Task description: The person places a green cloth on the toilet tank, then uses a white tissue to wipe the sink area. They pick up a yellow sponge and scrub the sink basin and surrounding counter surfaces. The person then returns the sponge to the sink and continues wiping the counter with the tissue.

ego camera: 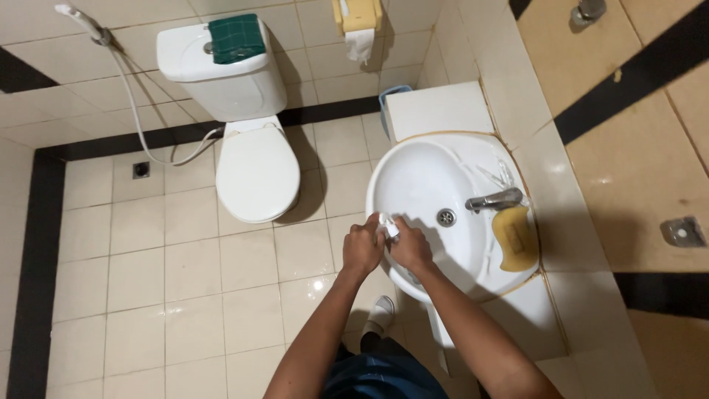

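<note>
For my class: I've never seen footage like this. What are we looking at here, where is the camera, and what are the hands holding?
There is no machine: a person wears one camera on the head, looking down at their own bare arms. The room is a tiled bathroom. The left hand and right hand meet over the front rim of a white sink, gripping a small white cloth between them. On the sink are a metal tap and a yellow sponge. Further off stands a toilet with a green cloth on its tank, and a paper holder hangs on the wall.

Bare forearms, dark blue garment, white shoe.
</note>
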